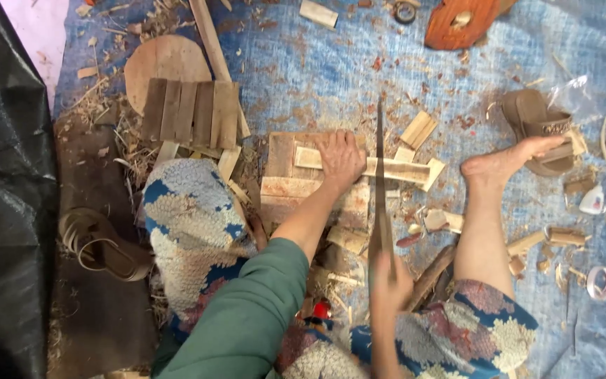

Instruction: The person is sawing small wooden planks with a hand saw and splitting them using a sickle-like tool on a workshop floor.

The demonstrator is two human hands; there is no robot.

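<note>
I see my left hand [340, 158] pressed palm-down on a pale, narrow strip of split wood [394, 169], fingers spread flat over it and pinning it rather than curling round it. The strip lies crosswise on a squarish block of stacked light-brown boards [283, 184] that rests on the blue, dust-streaked tarpaulin [331, 63] covering the floor. The strip's right end sticks out past the block toward my bare right foot [503, 163].

My right hand [389, 284] is clenched around the handle of a long, dark, narrow-bladed knife [379, 182]. The blade stands upright on its edge and runs away from me, crossing the strip just beside my left hand's fingertips; I cannot tell whether the edge has bitten into the wood or only rests on it.

Around the block lie pale offcuts and chips [419, 128]. Up and to the left sits a row of dark brown slats joined side by side [191, 112], with a round pale wooden disc [166, 60] just behind it. A brown sandal [538, 119] lies beside my right foot, and another strappy brown sandal [99, 245] lies well apart on the left, near a sheet of black plastic [5, 182].
</note>
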